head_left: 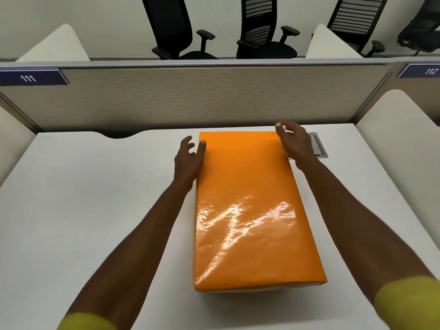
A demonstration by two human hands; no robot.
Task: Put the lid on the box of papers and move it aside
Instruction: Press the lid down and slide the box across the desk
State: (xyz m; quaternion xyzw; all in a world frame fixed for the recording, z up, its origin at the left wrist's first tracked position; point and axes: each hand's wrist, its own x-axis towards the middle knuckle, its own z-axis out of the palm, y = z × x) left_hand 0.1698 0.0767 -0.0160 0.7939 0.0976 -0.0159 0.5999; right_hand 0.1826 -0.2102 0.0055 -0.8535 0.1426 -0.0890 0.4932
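A glossy orange lid lies flat over the box on the white desk, long side running away from me. The papers inside are hidden; only a thin pale strip of the box shows under the lid's near edge. My left hand is at the lid's far left edge, thumb resting on top, fingers spread beside it. My right hand hovers at the far right corner, fingers apart and curled, gripping nothing.
A grey cable hatch is set into the desk just right of the box. A fabric partition closes the desk's far side, with black office chairs behind it. White side panels stand at left and right.
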